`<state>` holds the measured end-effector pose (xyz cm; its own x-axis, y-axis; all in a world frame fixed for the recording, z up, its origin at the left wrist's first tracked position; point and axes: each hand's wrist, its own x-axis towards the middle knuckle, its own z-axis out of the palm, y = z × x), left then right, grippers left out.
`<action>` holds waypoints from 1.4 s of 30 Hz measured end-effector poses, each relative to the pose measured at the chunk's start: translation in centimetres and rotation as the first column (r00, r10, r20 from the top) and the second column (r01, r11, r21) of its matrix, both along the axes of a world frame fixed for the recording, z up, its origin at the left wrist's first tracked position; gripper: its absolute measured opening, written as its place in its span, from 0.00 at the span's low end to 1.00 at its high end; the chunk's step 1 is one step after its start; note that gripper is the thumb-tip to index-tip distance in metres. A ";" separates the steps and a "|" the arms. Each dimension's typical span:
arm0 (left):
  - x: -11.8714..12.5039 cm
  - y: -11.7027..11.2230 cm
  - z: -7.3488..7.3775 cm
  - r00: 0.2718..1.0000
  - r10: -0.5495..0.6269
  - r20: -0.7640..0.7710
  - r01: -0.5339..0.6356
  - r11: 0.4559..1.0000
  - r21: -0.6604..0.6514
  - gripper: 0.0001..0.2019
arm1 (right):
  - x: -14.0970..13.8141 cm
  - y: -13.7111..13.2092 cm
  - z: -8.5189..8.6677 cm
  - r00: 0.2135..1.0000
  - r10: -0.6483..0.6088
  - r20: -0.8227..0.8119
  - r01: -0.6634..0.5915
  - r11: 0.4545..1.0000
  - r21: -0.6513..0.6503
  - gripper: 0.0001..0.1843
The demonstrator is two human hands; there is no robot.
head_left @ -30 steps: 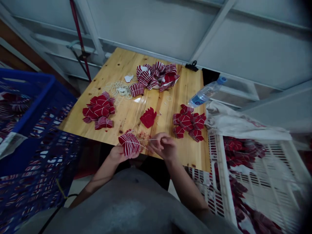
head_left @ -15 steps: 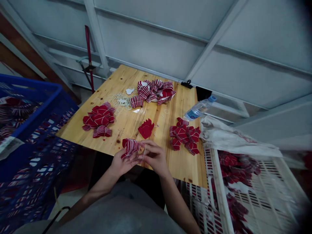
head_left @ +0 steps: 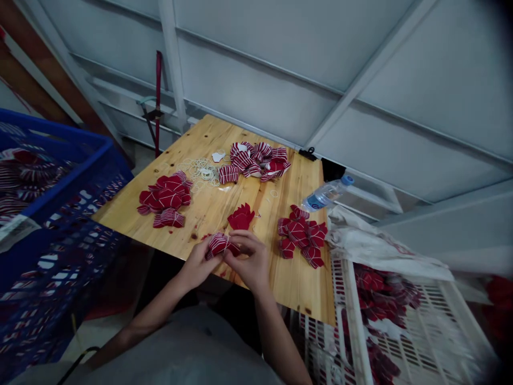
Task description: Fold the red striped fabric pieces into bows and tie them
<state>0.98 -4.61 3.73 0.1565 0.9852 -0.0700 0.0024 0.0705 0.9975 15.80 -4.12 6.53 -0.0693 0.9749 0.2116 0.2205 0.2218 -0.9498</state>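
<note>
We see a small bundle of red-and-white striped fabric pieces, bunched and lying roughly level; it is pinched between both hands just over the tabletop's near edge; whether a band wraps it, we cannot tell.

The striped bundle is only partly visible. The left hand covers its near left end in its grasp. The right hand lies over its right end with its back toward the camera, so the right fingertips and their grip cannot be told. The blue crate is cut off by the left edge of the picture, and its contents are blurred. The white crate is cut off by the bottom edge, and a white sack covers its far rim. The label on the bottle is too small to read. The rubber bands are too small to count.
</note>
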 end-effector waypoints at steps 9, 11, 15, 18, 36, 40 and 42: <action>-4.4 0.6 0.3 0.984 -0.167 0.059 0.172 0.980 -0.097 0.21 | -2.1 0.0 -2.6 0.998 -0.064 0.000 0.064 0.987 -0.144 0.14; -6.3 1.3 0.9 0.971 -0.233 -0.047 0.228 0.970 -0.079 0.19 | -2.2 0.4 -3.3 0.995 0.039 -0.096 -0.064 0.959 -0.275 0.15; -9.2 4.3 2.0 0.826 0.110 -0.553 -0.016 0.985 0.172 0.17 | -1.6 0.8 -4.5 0.995 0.068 -0.072 -0.086 0.955 -0.282 0.17; -9.4 6.7 2.1 0.453 0.361 -0.816 -0.059 0.925 0.376 0.13 | -0.1 1.2 -5.3 0.997 0.060 0.039 -0.048 0.965 -0.257 0.16; 3.1 6.2 -1.8 0.421 0.194 -0.886 0.147 0.950 0.277 0.16 | 4.8 14.9 -2.9 0.362 0.389 0.847 -0.407 0.883 -0.232 0.26; 4.1 7.2 -3.3 0.459 0.214 -0.862 0.165 0.933 0.320 0.17 | 5.3 14.9 -3.5 0.372 0.345 0.862 -0.354 0.911 -0.212 0.23; 4.2 7.4 -3.8 0.488 0.215 -0.846 0.181 0.923 0.339 0.17 | 5.6 14.5 -3.7 0.400 0.311 0.862 -0.325 0.928 -0.184 0.24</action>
<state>5.15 2.83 -0.03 0.1950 0.9654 0.1730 0.8655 -0.2523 0.4326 21.43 10.37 2.86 -0.5257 0.8392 -0.1393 0.8303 0.4704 -0.2989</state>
